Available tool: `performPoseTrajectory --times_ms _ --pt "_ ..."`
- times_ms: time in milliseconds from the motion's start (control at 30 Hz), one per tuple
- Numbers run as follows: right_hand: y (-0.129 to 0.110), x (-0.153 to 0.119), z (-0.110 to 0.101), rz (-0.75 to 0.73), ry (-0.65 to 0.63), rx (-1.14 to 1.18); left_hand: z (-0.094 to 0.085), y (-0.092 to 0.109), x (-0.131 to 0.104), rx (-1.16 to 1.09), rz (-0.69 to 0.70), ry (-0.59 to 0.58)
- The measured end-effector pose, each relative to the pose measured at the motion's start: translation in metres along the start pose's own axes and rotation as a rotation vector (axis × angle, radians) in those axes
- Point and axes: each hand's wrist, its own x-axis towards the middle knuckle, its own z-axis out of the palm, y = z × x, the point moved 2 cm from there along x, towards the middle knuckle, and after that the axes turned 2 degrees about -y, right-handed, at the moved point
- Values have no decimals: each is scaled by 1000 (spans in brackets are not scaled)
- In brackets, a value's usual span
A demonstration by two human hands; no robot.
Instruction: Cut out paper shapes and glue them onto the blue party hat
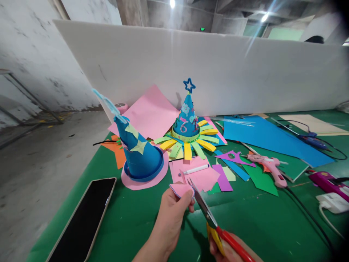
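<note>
Between the thumb and fingers of my left hand point(172, 214) is a small piece of pink foam sheet point(178, 189) with a dark line along its edge. My right hand point(231, 249) grips scissors point(205, 209) with red and yellow handles. Their blades point up and left, parted a little, at the right side of the pink piece. Just beyond lie pink sheet offcuts point(196, 180) with a white marker point(194, 170) on top. A blue cone hat point(143, 160) with pale stars and a pink brim stands to the left of my hands.
Behind stands a decorated blue cone hat point(178, 127) with yellow and green strips around it. A phone point(84, 218) lies front left on the green table point(131, 225). On the right are a pink glue gun point(267, 163), its cord, blue sheet point(261, 134) and a power strip point(329, 183). A white board point(163, 62) closes the back.
</note>
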Motion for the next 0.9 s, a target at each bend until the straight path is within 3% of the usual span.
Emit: performPoseTrajectory --times_ms 200,467,700,900 --pt "3 3 -2 -36 -21 -12 0 2 1 -39 -13 -28" --pt "3 4 1 50 -89 71 0 3 1 -25 -43 -54" --pt "24 11 -2 65 42 118 1 5 1 -3 -31 -66" --pt "36 10 -9 32 69 102 1 4 0 -17 -43 -47"
